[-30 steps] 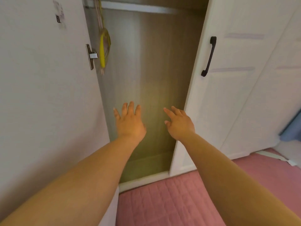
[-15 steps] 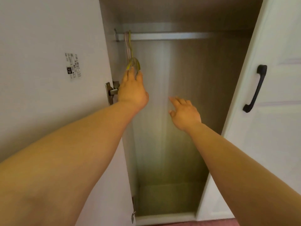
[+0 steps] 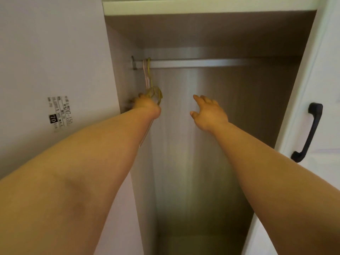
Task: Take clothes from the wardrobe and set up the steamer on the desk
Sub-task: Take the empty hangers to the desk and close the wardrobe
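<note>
A tall compartment with wood-grain walls (image 3: pixel 239 111) is seen between two white panels; a metal rail (image 3: pixel 202 63) is fixed across its upper part, below a white shelf edge (image 3: pixel 202 5); the back panel is lit more brightly down its middle. On the left, an open white door (image 3: pixel 55 52) is marked with a printed label (image 3: pixel 59 114); on the right, a white door (image 3: pixel 323 89) is fitted with a black handle (image 3: pixel 309 132).
</note>
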